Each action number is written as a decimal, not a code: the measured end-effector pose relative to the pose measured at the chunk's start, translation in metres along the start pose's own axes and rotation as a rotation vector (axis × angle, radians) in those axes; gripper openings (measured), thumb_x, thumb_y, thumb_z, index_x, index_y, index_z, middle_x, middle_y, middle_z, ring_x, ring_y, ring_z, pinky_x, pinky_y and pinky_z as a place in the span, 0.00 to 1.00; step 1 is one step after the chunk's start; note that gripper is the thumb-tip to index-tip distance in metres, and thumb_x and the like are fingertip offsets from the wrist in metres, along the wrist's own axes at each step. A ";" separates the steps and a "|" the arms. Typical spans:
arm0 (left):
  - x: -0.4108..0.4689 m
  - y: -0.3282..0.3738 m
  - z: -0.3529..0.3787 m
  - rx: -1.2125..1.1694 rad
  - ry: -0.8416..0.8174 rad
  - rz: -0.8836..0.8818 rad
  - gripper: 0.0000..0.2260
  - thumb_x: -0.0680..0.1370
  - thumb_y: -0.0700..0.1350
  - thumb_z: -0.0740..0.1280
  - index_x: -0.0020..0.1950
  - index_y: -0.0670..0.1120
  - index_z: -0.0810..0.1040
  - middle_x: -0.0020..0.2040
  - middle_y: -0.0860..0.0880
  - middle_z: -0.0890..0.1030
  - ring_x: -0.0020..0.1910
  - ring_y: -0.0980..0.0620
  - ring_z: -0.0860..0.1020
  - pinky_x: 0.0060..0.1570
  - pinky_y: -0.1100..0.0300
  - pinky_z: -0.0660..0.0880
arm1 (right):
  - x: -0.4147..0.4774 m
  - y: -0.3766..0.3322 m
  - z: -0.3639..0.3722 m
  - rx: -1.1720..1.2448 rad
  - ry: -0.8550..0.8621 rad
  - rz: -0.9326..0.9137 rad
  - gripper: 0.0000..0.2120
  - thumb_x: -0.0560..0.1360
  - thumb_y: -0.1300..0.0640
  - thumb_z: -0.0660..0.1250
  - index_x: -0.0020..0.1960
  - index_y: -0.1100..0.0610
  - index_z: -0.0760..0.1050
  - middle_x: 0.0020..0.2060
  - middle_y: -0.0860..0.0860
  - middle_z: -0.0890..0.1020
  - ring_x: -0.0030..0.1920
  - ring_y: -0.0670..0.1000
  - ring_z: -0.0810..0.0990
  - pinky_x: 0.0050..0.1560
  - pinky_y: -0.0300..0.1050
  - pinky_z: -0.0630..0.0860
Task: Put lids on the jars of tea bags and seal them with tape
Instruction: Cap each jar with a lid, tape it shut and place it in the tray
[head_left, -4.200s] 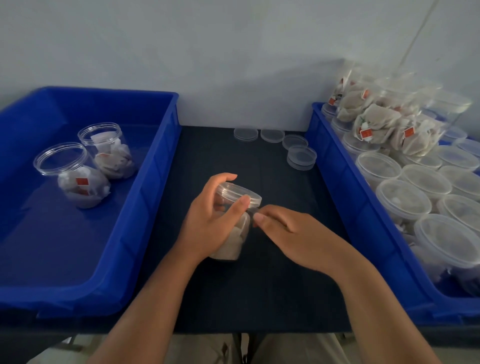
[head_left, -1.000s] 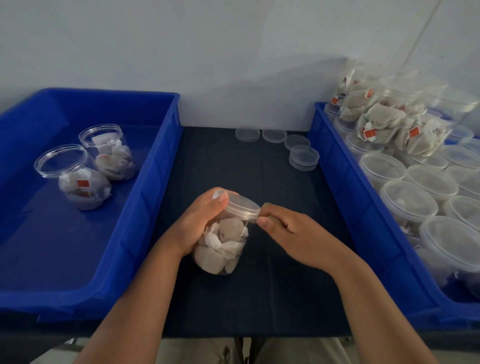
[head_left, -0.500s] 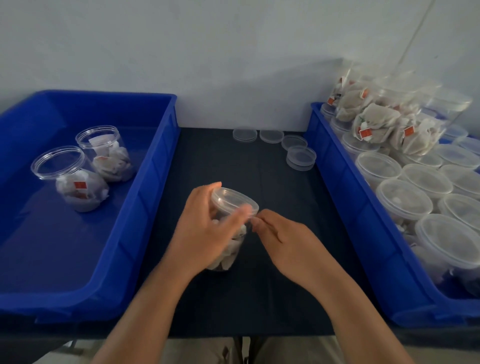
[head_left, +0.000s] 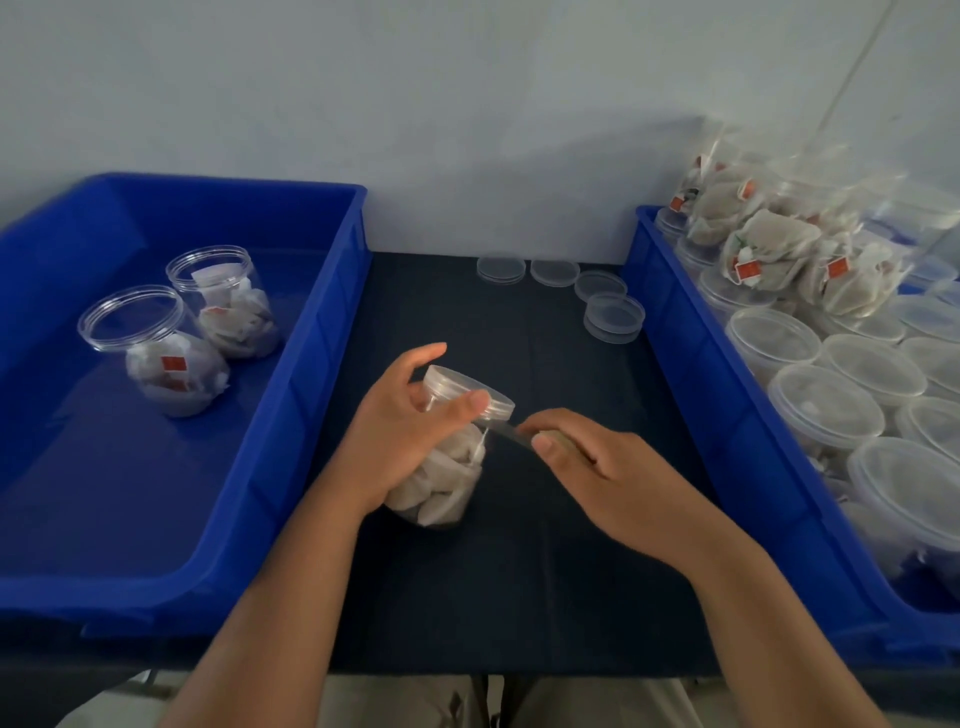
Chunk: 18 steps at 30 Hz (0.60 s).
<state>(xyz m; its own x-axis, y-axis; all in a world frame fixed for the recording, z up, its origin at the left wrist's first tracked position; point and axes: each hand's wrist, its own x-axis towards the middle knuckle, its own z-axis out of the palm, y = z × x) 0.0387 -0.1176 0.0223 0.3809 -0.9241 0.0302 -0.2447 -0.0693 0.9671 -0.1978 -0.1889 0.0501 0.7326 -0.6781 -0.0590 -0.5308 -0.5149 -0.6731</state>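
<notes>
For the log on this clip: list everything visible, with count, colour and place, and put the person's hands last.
Clear plastic jar of tea bags with a lid on: one, tilted on the mat at centre, held.
Strip of clear tape: one, stretched from the lid rim to the right hand.
Open clear jars of tea bags: two, lidless, in the left blue bin.
Loose clear lids: several, at the mat's far edge.
Lidded clear jars: many, some stacked, in the right blue bin.
Dark mat: one, between the bins.
Left hand: grips the jar.
Right hand: pinches the tape.
</notes>
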 end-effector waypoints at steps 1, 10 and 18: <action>0.002 -0.002 -0.001 -0.032 -0.012 -0.031 0.45 0.59 0.78 0.75 0.73 0.66 0.72 0.60 0.56 0.84 0.60 0.59 0.82 0.61 0.59 0.79 | 0.001 0.000 -0.003 -0.005 0.002 -0.013 0.18 0.81 0.30 0.50 0.64 0.32 0.71 0.45 0.34 0.81 0.41 0.40 0.82 0.38 0.38 0.74; 0.004 -0.009 -0.005 -0.249 -0.204 -0.105 0.33 0.70 0.67 0.71 0.68 0.47 0.80 0.56 0.45 0.87 0.52 0.49 0.86 0.50 0.57 0.80 | 0.016 0.016 -0.005 0.029 -0.058 0.009 0.11 0.84 0.35 0.56 0.56 0.34 0.76 0.42 0.37 0.80 0.39 0.39 0.79 0.38 0.35 0.72; 0.001 -0.005 -0.006 -0.044 -0.275 -0.043 0.28 0.78 0.66 0.62 0.70 0.51 0.81 0.61 0.48 0.86 0.60 0.50 0.84 0.61 0.52 0.80 | 0.013 0.007 0.011 0.047 0.041 0.007 0.11 0.84 0.36 0.56 0.53 0.38 0.74 0.41 0.36 0.79 0.38 0.40 0.78 0.35 0.32 0.72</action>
<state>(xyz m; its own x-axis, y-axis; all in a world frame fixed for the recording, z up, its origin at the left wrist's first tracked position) 0.0458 -0.1162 0.0193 0.1322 -0.9883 -0.0755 -0.1921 -0.1003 0.9762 -0.1873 -0.1950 0.0365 0.7100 -0.7034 -0.0341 -0.5149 -0.4855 -0.7065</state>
